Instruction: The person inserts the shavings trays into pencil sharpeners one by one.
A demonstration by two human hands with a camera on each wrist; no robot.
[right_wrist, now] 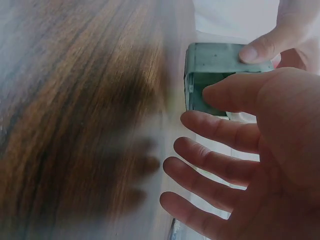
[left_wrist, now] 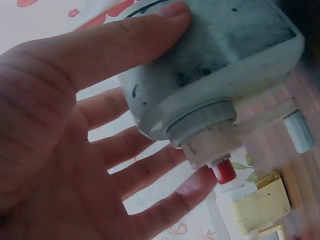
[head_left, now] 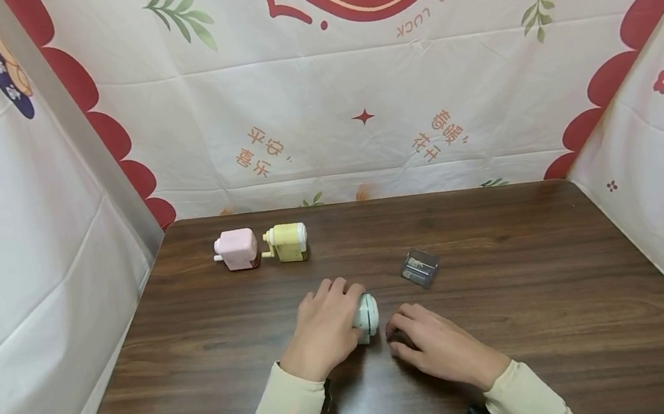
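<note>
My left hand (head_left: pixel 325 327) grips a pale green crank pencil sharpener (head_left: pixel 367 315) near the middle of the table. In the left wrist view the thumb lies along its smudged side, with the fingers behind it. A crank handle (left_wrist: pixel 299 131) and a small red knob (left_wrist: pixel 225 171) stick out of its end. My right hand (head_left: pixel 435 344) is just to the right of the sharpener, fingers loosely bent and nothing held. The right wrist view shows a hollow opening (right_wrist: pixel 202 102) in the sharpener's body, overlapped by the right thumb.
A small smoky see-through plastic box (head_left: pixel 420 267) lies beyond the right hand. Toward the back left stand a pink sharpener (head_left: pixel 238 249) and a yellow sharpener (head_left: pixel 289 242), side by side on the brown wooden table (head_left: pixel 535 264). Printed white cloth (head_left: pixel 316 90) hangs behind and at both sides.
</note>
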